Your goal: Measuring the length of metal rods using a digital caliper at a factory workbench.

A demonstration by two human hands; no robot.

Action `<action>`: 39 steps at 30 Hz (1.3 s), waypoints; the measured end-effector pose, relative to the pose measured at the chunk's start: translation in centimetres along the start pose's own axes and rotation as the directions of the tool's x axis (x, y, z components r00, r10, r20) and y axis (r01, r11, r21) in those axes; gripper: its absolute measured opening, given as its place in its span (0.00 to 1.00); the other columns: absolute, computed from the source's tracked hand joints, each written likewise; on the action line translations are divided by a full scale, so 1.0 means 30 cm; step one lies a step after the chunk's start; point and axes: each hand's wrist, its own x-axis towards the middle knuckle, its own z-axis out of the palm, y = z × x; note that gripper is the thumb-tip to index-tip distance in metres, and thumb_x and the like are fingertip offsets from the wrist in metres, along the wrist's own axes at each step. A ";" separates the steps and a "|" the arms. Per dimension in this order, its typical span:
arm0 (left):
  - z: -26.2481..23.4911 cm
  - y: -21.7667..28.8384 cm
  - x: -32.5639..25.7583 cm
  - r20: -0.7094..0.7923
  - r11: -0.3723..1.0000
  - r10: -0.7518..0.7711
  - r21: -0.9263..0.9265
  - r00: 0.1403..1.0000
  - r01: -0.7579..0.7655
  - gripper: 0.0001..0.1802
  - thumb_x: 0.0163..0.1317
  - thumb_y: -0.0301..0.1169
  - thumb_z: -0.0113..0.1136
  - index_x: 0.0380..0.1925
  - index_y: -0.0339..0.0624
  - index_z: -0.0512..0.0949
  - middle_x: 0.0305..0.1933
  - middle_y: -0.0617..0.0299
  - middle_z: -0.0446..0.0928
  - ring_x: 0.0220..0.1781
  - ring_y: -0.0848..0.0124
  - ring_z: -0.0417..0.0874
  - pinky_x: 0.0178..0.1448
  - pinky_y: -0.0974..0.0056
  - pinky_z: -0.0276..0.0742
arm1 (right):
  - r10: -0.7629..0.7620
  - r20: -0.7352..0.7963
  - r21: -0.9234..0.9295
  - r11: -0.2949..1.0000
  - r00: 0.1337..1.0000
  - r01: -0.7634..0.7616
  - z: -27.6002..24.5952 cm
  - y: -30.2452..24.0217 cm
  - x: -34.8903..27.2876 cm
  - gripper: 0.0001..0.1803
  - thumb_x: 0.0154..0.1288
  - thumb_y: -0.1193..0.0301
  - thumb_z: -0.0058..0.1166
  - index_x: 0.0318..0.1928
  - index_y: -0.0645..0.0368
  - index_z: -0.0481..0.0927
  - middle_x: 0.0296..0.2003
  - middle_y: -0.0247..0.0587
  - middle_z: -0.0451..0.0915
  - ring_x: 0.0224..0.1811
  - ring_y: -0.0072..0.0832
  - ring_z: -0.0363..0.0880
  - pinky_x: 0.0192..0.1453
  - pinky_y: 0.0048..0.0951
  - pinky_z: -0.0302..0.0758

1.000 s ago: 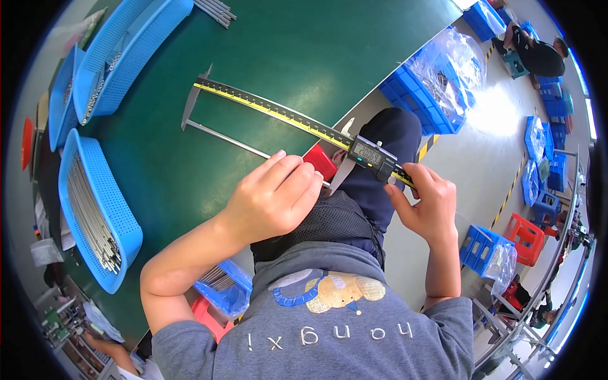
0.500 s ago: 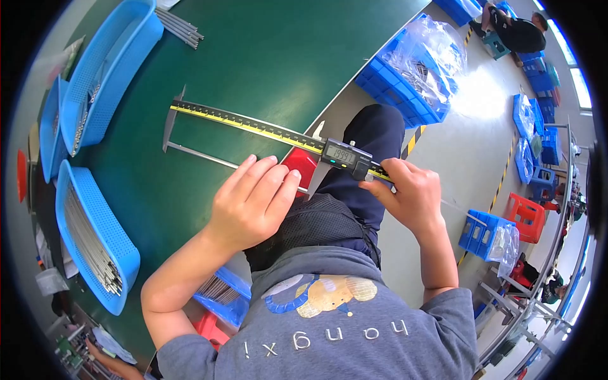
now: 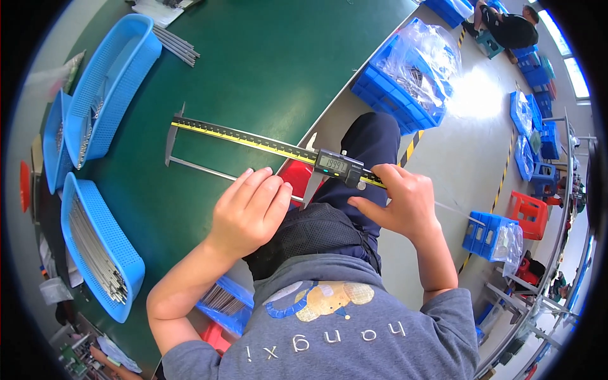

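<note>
A long digital caliper (image 3: 253,143) lies across the table's front edge, its jaws spread wide around a thin metal rod (image 3: 204,170). My left hand (image 3: 247,212) is closed over the near part of the rod, which shows on both sides of the fingers. My right hand (image 3: 402,201) grips the tail of the caliper's beam with curled fingers. Its thumb sits just below the beam, a little apart from the small thumb roller. The display unit faces up. Under the caliper, by the sliding jaw, is a glossy red object (image 3: 296,174), partly covered.
Blue perforated baskets (image 3: 134,259) holding metal rods line the left of the green table (image 3: 266,69). Several loose rods (image 3: 177,45) lie at the far left. Blue crates (image 3: 370,88) with plastic bags stand on the floor at right. A person (image 3: 510,26) sits at the far right.
My right thumb has come away from the roller and dropped lower. The view has shifted slightly; the caliper and rod stay together, and my left hand keeps its hold.
</note>
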 end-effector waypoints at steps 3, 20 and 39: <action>-0.032 0.002 -0.020 0.067 0.999 0.008 0.040 0.998 -0.010 0.11 0.47 0.30 0.59 0.33 0.40 0.79 0.39 0.57 0.78 0.45 0.61 0.81 0.50 0.57 0.80 | -0.018 0.030 0.022 1.000 0.999 0.018 0.015 0.000 0.004 0.22 0.50 0.52 0.66 0.34 0.55 0.77 0.24 0.38 0.77 0.22 0.38 0.78 0.24 0.35 0.71; -0.521 -0.585 -0.122 -0.465 0.794 -0.175 0.455 0.868 0.404 0.08 0.51 0.21 0.62 0.32 0.44 0.81 0.35 0.63 0.79 0.31 0.62 0.82 0.33 0.65 0.78 | 0.005 -0.017 0.109 0.994 1.000 -0.003 0.017 0.014 -0.018 0.15 0.50 0.68 0.66 0.34 0.62 0.76 0.18 0.43 0.70 0.16 0.34 0.67 0.22 0.31 0.63; -0.633 -0.635 -0.480 -0.093 -0.262 -0.965 0.284 -0.246 0.922 0.18 0.49 0.36 0.64 0.35 0.32 0.81 0.31 0.49 0.81 0.26 0.63 0.83 0.30 0.61 0.78 | -0.009 -0.044 0.076 0.997 0.999 0.013 0.026 0.044 -0.003 0.16 0.49 0.65 0.68 0.33 0.60 0.75 0.17 0.38 0.69 0.14 0.30 0.64 0.20 0.29 0.60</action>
